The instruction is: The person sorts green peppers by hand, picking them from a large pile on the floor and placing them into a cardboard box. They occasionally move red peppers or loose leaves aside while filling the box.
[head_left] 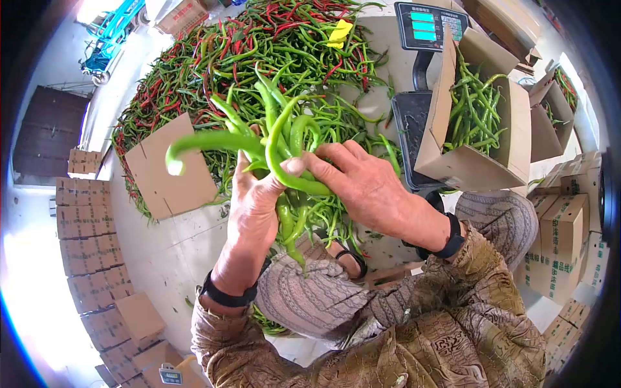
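The left hand (252,213) is holding a bunch of peppers (275,139) in a closed grip while the right hand (369,187) is pinching one into place.

Pale grey concrete floor (174,246): one broad heap of long green and red chilli peppers (259,52); one flat brown cardboard sheet (169,169) at the heap's edge; black platform scale (407,113) beside the heap; stacked brown printed cartons (87,239) well apart, off to one side
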Available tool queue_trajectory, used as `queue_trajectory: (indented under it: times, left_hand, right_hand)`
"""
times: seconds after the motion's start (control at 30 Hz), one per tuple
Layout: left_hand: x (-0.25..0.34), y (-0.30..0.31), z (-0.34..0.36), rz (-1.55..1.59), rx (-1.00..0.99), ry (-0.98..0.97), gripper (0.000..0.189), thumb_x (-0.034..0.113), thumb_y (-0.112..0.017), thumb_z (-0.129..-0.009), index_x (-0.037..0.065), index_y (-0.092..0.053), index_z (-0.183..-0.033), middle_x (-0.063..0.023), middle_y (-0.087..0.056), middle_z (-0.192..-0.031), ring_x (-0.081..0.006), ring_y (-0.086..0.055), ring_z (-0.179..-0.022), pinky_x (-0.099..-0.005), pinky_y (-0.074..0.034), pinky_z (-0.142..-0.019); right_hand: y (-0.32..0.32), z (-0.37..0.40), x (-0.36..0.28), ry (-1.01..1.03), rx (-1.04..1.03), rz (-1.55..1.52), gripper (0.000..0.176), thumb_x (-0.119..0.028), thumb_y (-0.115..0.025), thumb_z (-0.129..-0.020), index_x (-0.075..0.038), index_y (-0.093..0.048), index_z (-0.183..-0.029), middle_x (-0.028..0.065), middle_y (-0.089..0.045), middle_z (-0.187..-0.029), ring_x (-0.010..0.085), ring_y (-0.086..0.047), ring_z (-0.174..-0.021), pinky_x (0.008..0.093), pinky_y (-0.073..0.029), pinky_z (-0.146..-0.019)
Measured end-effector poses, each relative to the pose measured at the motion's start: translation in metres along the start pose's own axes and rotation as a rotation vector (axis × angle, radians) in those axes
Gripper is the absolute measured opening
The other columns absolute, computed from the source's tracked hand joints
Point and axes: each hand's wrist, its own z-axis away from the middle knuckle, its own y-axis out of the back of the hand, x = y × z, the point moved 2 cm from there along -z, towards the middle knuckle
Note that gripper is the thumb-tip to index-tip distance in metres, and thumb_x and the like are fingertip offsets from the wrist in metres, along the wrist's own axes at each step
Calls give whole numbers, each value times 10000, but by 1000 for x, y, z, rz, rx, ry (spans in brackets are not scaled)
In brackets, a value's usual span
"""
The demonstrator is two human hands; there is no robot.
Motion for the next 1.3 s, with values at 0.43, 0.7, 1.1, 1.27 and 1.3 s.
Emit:
queue_trajectory:
  times: [0.43,0.7,1.1,1.27,1.3]
  left_hand:
    - [-8,-30,36,184,130,120,350,125,-598,-833,-24,-561,-1147,-134,-650,-1012,-245,-643,-899,-386,-527,-848]
    - [-26,-3,35,329,229,23,301,191,-560,-844,-4,-565,-1074,-129,-636,-963,-247,-636,-822,-381,-546,-719]
    - [-90,-27,76,438,-15,166,628,114,-605,-749,16,-417,-1340,-137,-611,-1000,-307,-626,-980,-384,-576,-785]
    - [-116,-44,76,371,-199,301,507,69,-630,-751,-27,-499,-1231,-174,-621,-1101,-343,-580,-1118,-406,-560,-872]
    - [-121,-49,78,412,-143,392,432,43,-663,-725,-45,-552,-1134,-166,-626,-1082,-267,-658,-888,-369,-566,-793]
  right_hand:
    - [24,23,34,-455,-341,-1443,507,-353,-570,-936,-24,-495,-1314,56,-617,-1141,108,-566,-921,232,-448,-724]
    - [29,63,54,-798,-222,-1701,295,-216,-567,-943,-13,-538,-1155,79,-616,-988,82,-524,-753,197,-413,-570]
    - [25,83,96,-776,254,-2484,152,-64,-482,-966,31,-467,-1084,115,-512,-929,128,-483,-709,232,-437,-554]
    - [14,75,90,-840,395,-2425,137,-55,-471,-965,43,-466,-1060,109,-516,-872,142,-499,-692,268,-460,-583]
    - [10,72,87,-863,439,-2381,141,-59,-464,-968,49,-466,-1058,102,-518,-858,141,-499,-681,270,-463,-585]
